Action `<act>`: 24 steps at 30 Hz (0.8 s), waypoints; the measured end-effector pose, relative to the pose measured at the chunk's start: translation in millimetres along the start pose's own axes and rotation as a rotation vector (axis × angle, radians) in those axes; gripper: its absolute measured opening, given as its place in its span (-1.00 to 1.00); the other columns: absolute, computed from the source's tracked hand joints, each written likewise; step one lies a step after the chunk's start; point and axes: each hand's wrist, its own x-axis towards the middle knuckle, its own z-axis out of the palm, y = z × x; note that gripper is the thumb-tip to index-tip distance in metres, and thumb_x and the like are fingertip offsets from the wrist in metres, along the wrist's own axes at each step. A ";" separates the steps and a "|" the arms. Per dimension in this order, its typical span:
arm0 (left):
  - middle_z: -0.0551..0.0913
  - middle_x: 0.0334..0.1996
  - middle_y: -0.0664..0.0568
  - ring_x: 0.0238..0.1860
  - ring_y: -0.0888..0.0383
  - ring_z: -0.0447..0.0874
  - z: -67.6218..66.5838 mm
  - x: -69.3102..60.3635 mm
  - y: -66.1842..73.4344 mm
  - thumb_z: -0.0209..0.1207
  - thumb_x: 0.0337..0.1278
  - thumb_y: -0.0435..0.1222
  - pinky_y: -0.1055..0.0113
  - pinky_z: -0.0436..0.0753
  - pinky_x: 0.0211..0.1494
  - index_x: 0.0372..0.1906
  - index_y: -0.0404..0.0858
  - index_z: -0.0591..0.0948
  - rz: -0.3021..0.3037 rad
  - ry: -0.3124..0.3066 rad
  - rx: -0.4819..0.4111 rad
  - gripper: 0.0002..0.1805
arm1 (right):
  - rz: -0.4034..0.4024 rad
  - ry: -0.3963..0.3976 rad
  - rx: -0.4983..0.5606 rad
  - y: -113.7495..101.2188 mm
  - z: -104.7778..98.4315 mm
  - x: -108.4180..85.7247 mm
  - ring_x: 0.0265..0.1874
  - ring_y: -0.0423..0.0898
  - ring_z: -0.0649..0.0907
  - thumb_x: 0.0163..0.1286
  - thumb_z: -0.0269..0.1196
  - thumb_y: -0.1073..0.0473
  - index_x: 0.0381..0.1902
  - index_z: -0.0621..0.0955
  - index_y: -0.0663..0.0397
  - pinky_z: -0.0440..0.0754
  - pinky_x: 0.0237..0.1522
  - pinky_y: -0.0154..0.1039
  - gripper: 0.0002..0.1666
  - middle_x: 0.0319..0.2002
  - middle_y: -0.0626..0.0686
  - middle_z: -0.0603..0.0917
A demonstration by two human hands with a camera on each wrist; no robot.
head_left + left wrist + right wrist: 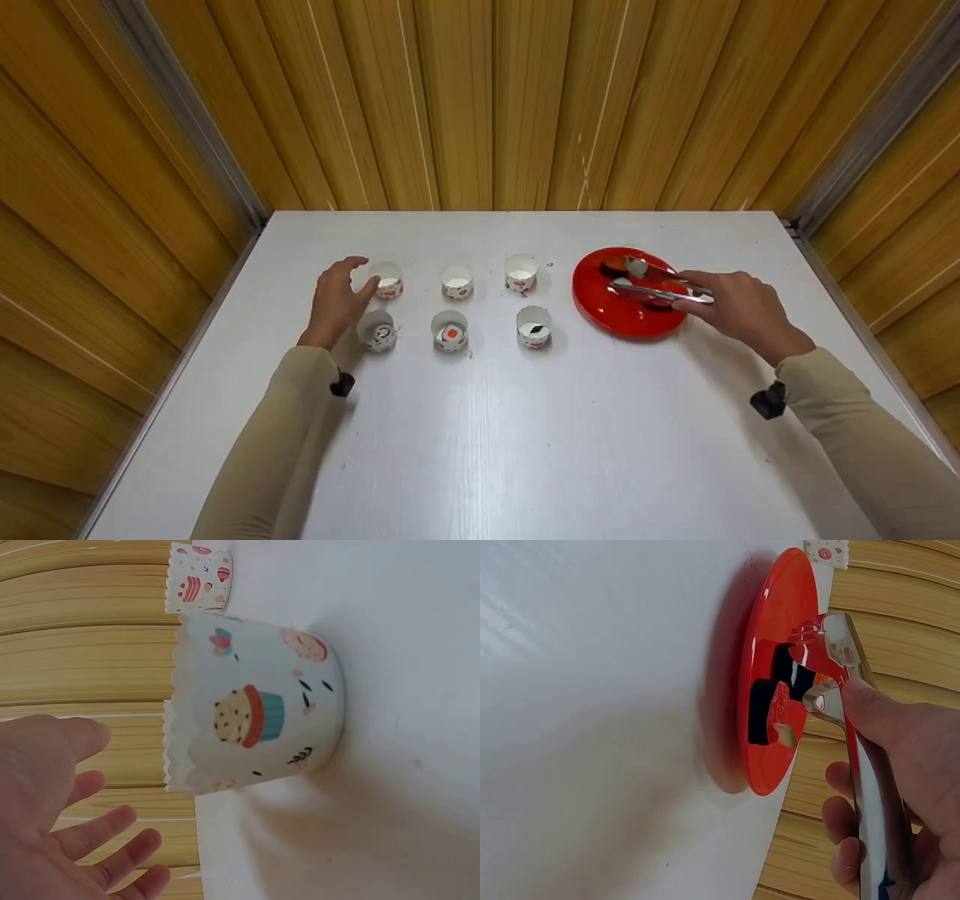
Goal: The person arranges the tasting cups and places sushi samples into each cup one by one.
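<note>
My right hand [739,304] grips metal tongs [660,290], whose tips are apart over the red plate [626,330]. Between and beside the tips is a dark sushi piece with an orange top [615,265]; whether the tips touch it I cannot tell. In the right wrist view a second piece, black with a pink top [761,711], lies nearer on the plate. My left hand [337,300] hovers beside the back left paper cup [388,282], fingers relaxed and apart, holding nothing. A cup with a cupcake print [262,705] stands near that hand in the left wrist view.
Several paper cups stand in two rows on the white table [480,435]. The front cups hold small things or marks: a round one [382,333], an orange square [452,334] and a black diamond [535,329]. Wood-patterned panels [480,105] rise behind and at both sides.
</note>
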 end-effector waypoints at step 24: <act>0.45 0.41 -0.19 0.40 -0.23 0.37 4.0 9.5 -16.3 0.21 0.46 -0.03 -0.16 0.38 0.41 0.57 -0.16 0.29 -0.167 -0.222 -0.056 -0.28 | 0.016 -0.036 -0.007 28.4 -7.4 -23.3 -0.45 0.02 0.52 0.34 0.44 -0.11 0.27 0.66 0.01 0.39 -0.57 -0.19 -0.39 -0.21 0.23 0.78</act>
